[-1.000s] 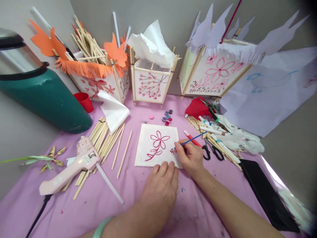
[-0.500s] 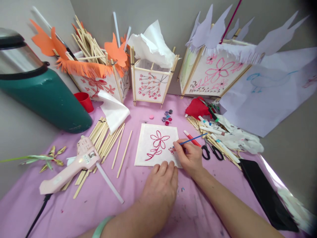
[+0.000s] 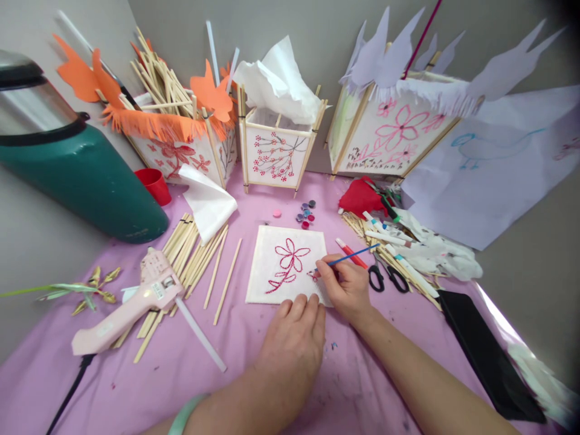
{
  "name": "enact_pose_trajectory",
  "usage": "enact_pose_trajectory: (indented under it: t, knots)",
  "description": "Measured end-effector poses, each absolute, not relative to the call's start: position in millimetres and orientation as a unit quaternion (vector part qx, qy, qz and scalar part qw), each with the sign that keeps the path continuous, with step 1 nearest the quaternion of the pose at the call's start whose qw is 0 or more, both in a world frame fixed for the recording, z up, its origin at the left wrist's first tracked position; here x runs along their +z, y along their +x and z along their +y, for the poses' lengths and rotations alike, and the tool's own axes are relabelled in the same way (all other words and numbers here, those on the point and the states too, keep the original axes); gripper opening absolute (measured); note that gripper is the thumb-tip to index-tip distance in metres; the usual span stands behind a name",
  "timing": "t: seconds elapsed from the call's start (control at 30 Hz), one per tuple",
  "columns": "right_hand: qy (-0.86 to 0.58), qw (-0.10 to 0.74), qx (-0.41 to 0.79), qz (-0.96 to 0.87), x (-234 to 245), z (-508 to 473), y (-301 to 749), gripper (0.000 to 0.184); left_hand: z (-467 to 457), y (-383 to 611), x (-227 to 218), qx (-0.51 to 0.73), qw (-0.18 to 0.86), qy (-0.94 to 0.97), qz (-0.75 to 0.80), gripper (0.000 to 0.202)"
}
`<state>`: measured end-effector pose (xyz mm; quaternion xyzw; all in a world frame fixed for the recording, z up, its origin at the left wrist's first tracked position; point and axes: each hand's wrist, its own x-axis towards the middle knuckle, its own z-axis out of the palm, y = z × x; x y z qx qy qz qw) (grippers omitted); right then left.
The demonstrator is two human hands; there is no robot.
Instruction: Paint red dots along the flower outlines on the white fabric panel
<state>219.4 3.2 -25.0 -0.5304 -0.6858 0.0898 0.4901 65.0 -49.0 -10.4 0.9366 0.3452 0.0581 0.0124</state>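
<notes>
A square white paper panel (image 3: 272, 254) with a red painted flower lies on the pink cloth. My left hand (image 3: 292, 344) rests flat on the panel's near edge, fingers stretched out. My right hand (image 3: 347, 287) pinches a thin blue paintbrush (image 3: 356, 255), whose tip touches a small red motif at the panel's right side. Small paint pots (image 3: 307, 214) sit just beyond the panel.
A pink glue gun (image 3: 131, 305) and loose wooden sticks (image 3: 199, 257) lie to the left. Scissors (image 3: 387, 277), markers and crumpled paper are on the right. Three paper lanterns (image 3: 276, 154) stand at the back, with a green flask (image 3: 77, 163) at the far left and a black tablet (image 3: 489, 353) at the right.
My right hand and the brush tip have shifted slightly left on the small red motif. My left hand has stayed in place.
</notes>
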Motion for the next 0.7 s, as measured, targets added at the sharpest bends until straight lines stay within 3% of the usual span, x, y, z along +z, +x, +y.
enact_pose_trajectory:
  t: [0.7]
  knots:
    - [-0.538,0.480,0.091,-0.687,-28.6,0.7,224.7,0.012,-49.6,64.5,-12.0,0.075,0.010,0.935,0.347,0.041]
